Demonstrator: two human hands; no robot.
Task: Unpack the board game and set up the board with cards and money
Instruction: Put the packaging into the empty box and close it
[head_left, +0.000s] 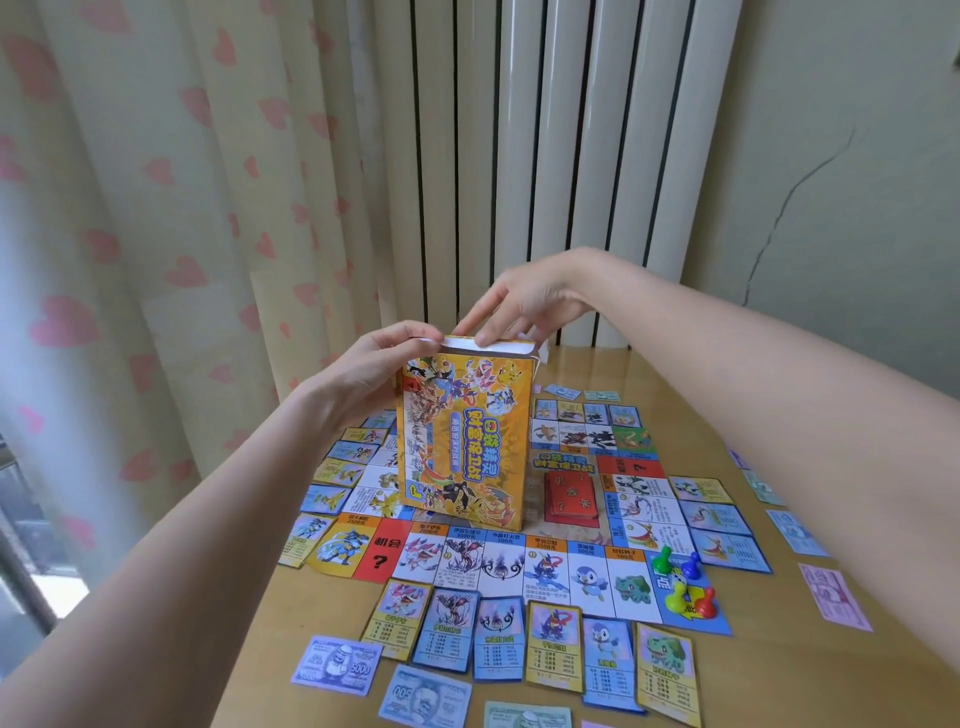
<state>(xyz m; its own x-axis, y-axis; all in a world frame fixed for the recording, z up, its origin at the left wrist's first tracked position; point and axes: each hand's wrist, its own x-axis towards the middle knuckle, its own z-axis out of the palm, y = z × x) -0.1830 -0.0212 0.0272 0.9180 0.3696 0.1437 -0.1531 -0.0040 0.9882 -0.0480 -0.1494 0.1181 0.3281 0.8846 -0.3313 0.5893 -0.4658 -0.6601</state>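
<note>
A yellow game box (462, 436) stands upright in the middle of the paper game board (519, 566). My left hand (374, 364) grips its upper left corner. My right hand (524, 306) rests its fingertips on the white top flap (467, 344). A red card stack (570, 496) lies on the board right of the box. Property cards (553, 644) line the board's near edge, with more along its left and right sides. Money notes (337, 662) lie at the front, and a pink note (834, 597) at the right. Several coloured pawns (683, 579) stand on the near right corner.
The wooden table (779, 670) holds everything. A heart-print curtain (156, 234) hangs at the left and a white radiator (561, 156) stands behind the table. More notes (582, 393) lie past the board's far edge.
</note>
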